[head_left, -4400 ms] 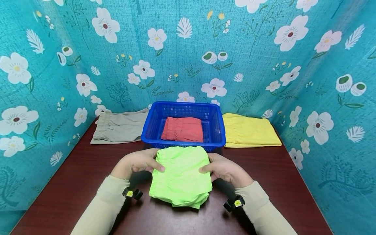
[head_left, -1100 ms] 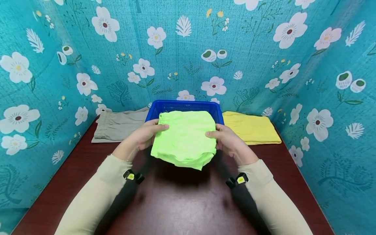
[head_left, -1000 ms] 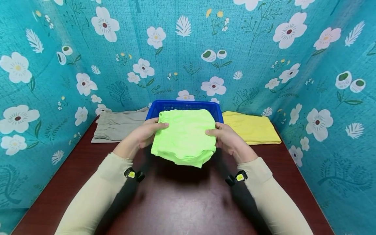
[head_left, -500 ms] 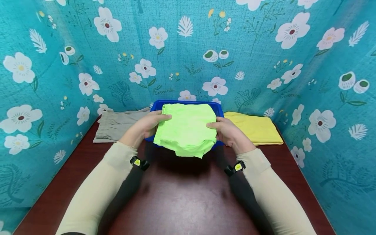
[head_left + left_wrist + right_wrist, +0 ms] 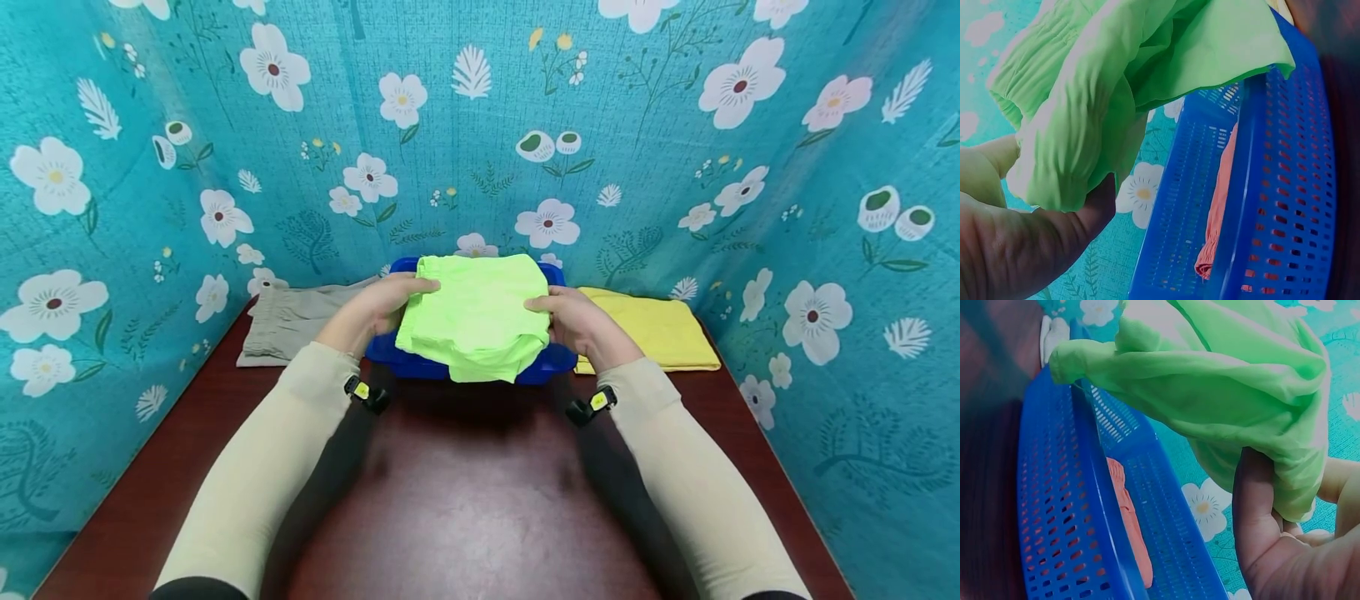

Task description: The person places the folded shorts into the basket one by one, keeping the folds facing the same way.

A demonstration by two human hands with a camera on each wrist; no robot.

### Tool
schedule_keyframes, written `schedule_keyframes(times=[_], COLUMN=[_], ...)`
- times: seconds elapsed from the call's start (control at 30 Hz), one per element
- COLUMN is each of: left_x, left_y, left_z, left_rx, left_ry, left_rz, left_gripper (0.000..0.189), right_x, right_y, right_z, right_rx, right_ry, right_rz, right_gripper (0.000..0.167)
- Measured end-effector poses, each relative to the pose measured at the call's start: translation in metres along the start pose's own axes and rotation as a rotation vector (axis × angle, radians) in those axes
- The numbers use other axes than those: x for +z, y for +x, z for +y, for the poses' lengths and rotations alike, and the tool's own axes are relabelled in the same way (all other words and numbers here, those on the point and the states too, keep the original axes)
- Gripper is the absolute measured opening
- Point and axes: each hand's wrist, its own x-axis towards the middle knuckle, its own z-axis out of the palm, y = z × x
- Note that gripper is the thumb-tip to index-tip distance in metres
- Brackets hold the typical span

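Note:
Between both hands hangs a folded lime-green pair of shorts (image 5: 480,304) with a gathered elastic waistband. My left hand (image 5: 390,302) pinches the waistband side, thumb on top and fingers underneath. My right hand (image 5: 573,317) grips the opposite edge the same way. The shorts are held over the blue plastic basket (image 5: 420,367), covering most of it in the head view. Both wrist views show the cloth above the basket's rim, its loose edge drooping toward the near wall. Inside the basket lies a folded red garment (image 5: 1130,519), hidden from the head camera by the shorts.
A folded grey garment (image 5: 288,321) lies left of the basket, and a folded yellow one (image 5: 645,329) lies to its right. The dark red-brown table (image 5: 465,500) stretches in front. A teal flowered curtain (image 5: 480,133) stands close behind and along both sides.
Both hands have carried the green shorts forward from the near table to over the basket. The shorts now cover the red garment in the head view. The grey and yellow garments stay put.

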Motion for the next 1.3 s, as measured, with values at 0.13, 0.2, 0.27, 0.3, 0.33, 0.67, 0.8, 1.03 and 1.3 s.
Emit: schedule_keyframes(times=[0.13,0.2,0.27,0.3,0.33,0.67,0.8,1.03,1.3], left_x=[-0.003,-0.004,-0.005,-0.006,-0.006,-0.011,-0.015,-0.018,-0.023], left_y=[0.005,0.008,0.01,0.012,0.013,0.025,0.029,0.033,0.039], left_z=[0.001,0.002,0.002,0.003,0.003,0.011,0.014,0.018,0.019], left_rx=[-0.008,-0.014,-0.018,-0.02,-0.021,-0.044,-0.055,-0.06,-0.068], left_ry=[-0.005,-0.011,-0.016,-0.019,-0.022,-0.024,-0.032,-0.053,-0.055], left_rz=[0.006,0.011,0.018,0.023,0.027,0.092,0.107,0.127,0.167], left_gripper=[0.042,0.042,0.042,0.042,0.043,0.042,0.043,0.042,0.05], right_x=[0.0,0.0,0.0,0.0,-0.001,-0.002,-0.001,0.003,0.005], right_y=[0.008,0.011,0.015,0.017,0.019,0.035,0.041,0.051,0.062], right_z=[-0.001,0.0,0.0,0.0,0.0,0.0,-0.002,-0.006,-0.007], right_rx=[0.007,0.014,0.022,0.024,0.027,0.039,0.025,0.027,0.023], right_ry=[0.009,0.015,0.017,0.017,0.017,0.05,0.063,0.059,0.046], right_rz=[0.004,0.011,0.023,0.026,0.029,0.034,0.032,0.061,0.099], right_gripper=[0.04,0.04,0.04,0.041,0.042,0.035,0.032,0.029,0.034])
